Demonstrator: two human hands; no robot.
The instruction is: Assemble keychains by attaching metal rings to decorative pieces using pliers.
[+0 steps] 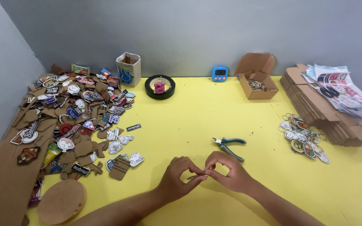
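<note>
My left hand (177,176) and my right hand (228,171) meet over the yellow table (197,113) near its front edge. Between their fingertips they pinch one small flat brown piece (198,176); its exact shape is hidden by the fingers. Just beyond my right hand lie small pliers with teal handles (230,145). A large heap of cut-out stickers and brown wooden shapes (74,113) covers the left of the table.
A round wooden disc (62,201) lies front left. At the back stand a cardboard cup (128,68), a black tape roll (160,86), a blue timer (220,73) and an open box of rings (257,83). Finished keychains (303,137) and stacked flat cardboard (321,109) sit right.
</note>
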